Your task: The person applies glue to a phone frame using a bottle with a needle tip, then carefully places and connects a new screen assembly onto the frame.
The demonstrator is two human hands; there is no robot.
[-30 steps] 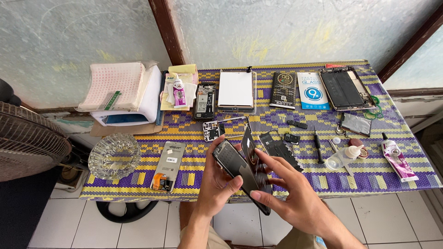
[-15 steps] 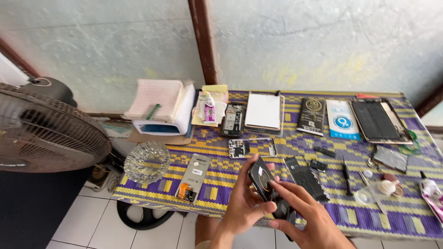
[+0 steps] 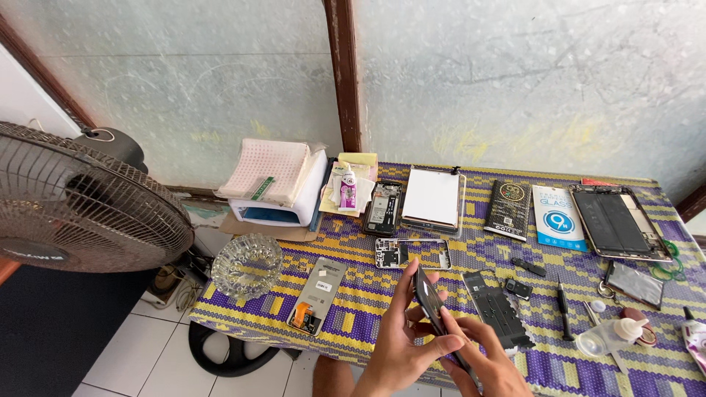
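My left hand point(image 3: 401, 340) and my right hand point(image 3: 482, 359) both grip a dark phone point(image 3: 430, 300), held edge-on and tilted above the near edge of the table with a purple and yellow patterned cloth point(image 3: 485, 257). The left fingers wrap its upper part, the right fingers pinch its lower edge. Just beyond it on the cloth lie a phone frame point(image 3: 412, 253) and a dark phone back panel point(image 3: 498, 307).
A glass ashtray point(image 3: 246, 265) and an opened phone part point(image 3: 318, 294) lie at the left. Further back are a white box point(image 3: 276, 198), a white panel point(image 3: 431, 197), screen protector packs point(image 3: 559, 217) and an opened tablet point(image 3: 616, 220). A fan point(image 3: 81, 202) stands at the left.
The view has swung left, bringing more of the fan in. Both hands still hold the phone, now turned more edge-on.
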